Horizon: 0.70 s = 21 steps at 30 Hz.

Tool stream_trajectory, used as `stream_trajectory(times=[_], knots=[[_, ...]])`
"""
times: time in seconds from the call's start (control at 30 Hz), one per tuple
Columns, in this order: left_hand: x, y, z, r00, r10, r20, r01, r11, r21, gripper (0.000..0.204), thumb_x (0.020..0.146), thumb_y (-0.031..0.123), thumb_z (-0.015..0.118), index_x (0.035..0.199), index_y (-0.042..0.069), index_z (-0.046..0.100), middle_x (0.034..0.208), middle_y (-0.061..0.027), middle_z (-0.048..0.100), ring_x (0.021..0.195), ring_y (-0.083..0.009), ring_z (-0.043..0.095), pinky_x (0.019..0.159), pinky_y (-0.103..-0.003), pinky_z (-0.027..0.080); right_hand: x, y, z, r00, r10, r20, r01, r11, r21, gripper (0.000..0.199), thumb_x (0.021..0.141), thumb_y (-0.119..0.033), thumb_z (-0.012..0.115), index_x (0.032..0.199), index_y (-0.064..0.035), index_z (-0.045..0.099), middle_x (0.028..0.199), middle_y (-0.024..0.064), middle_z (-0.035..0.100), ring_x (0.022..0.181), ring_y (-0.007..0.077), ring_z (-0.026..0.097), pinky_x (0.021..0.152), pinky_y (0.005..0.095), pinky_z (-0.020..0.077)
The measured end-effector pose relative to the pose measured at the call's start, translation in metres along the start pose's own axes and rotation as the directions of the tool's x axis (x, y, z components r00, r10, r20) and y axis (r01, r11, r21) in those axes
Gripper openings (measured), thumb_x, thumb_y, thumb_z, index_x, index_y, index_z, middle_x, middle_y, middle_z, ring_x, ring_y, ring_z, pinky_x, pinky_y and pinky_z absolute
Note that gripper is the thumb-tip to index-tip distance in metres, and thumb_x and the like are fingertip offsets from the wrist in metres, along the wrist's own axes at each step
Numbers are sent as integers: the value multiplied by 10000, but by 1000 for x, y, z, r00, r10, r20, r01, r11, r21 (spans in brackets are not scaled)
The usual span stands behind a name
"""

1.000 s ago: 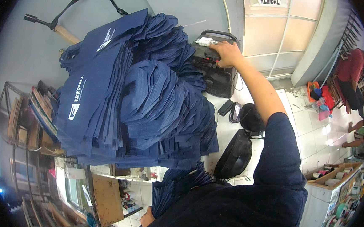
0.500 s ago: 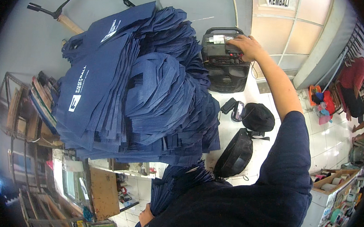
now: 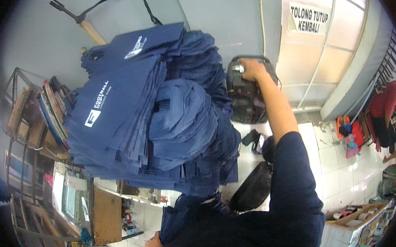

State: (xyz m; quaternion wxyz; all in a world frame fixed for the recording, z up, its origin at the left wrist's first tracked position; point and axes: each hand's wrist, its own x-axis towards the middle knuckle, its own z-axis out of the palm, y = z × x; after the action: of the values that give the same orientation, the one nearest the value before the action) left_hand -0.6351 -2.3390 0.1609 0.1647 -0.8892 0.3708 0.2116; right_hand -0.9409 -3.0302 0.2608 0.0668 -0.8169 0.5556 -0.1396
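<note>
My left hand (image 3: 153, 244), low in the head view, is closed around the edge of a bundle of navy fabric bags (image 3: 171, 220) held against my body. My right arm stretches forward to a black boxy device (image 3: 249, 106) that looks like a portable speaker with a carry handle. On top of it, my right hand (image 3: 253, 69) has its fingers bent around a small white charger plug (image 3: 238, 68); part of the plug is covered. Left of the device rises a big pile of navy fabric bags (image 3: 116, 104) with white print, some folded over in bunches.
Beside the pile lie a black pouch (image 3: 252, 187) and small dark items (image 3: 252, 138) on the white table (image 3: 304, 142). A strap on a wooden bar (image 3: 92, 32) hangs at the wall. Racks (image 3: 23, 129) stand left. At far right, a person in red (image 3: 385, 104) bends down.
My right hand has shifted left over the device and now covers more of the white plug. The view has tilted, so the pile sits lower and farther right. My left hand keeps its hold.
</note>
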Motion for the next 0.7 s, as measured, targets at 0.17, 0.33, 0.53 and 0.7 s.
stream_trajectory(times=[0.17, 0.33, 0.53, 0.7], knots=[[0, 3, -2, 1000, -17, 20, 18, 999, -46, 628, 630, 370, 735, 1152, 104, 507, 783, -207, 655, 781, -410, 640, 711, -471, 496, -6, -4, -17, 941, -24, -337, 64, 992, 108, 553, 738, -237, 681, 1265, -205, 516, 1135, 110, 605, 1089, 298, 564, 898, 429, 455], [11, 9, -7, 1000, -7, 24, 9, 997, -71, 627, 636, 366, 729, 1159, 104, 504, 800, -214, 652, 795, -413, 635, 718, -473, 493, -15, 19, -135, 389, 257, -885, 244, 897, 368, 464, 762, -249, 682, 1204, -143, 588, 1109, 149, 590, 1026, 298, 570, 873, 391, 457], [7, 12, -10, 999, -27, 27, 29, 997, -78, 625, 643, 361, 722, 1168, 103, 501, 821, -221, 649, 812, -417, 630, 727, -475, 489, 14, 17, -260, 287, 73, -955, 69, 993, 97, 440, 739, -222, 637, 1175, -170, 618, 1064, 94, 635, 995, 277, 599, 855, 380, 479], [7, 15, -13, 999, -37, 24, 39, 995, -90, 624, 648, 357, 716, 1175, 103, 498, 839, -228, 646, 827, -420, 625, 734, -477, 486, 42, 21, -316, 394, -45, -918, -79, 993, -83, 436, 740, -234, 646, 1170, -165, 618, 1068, 61, 650, 995, 273, 611, 850, 385, 490]])
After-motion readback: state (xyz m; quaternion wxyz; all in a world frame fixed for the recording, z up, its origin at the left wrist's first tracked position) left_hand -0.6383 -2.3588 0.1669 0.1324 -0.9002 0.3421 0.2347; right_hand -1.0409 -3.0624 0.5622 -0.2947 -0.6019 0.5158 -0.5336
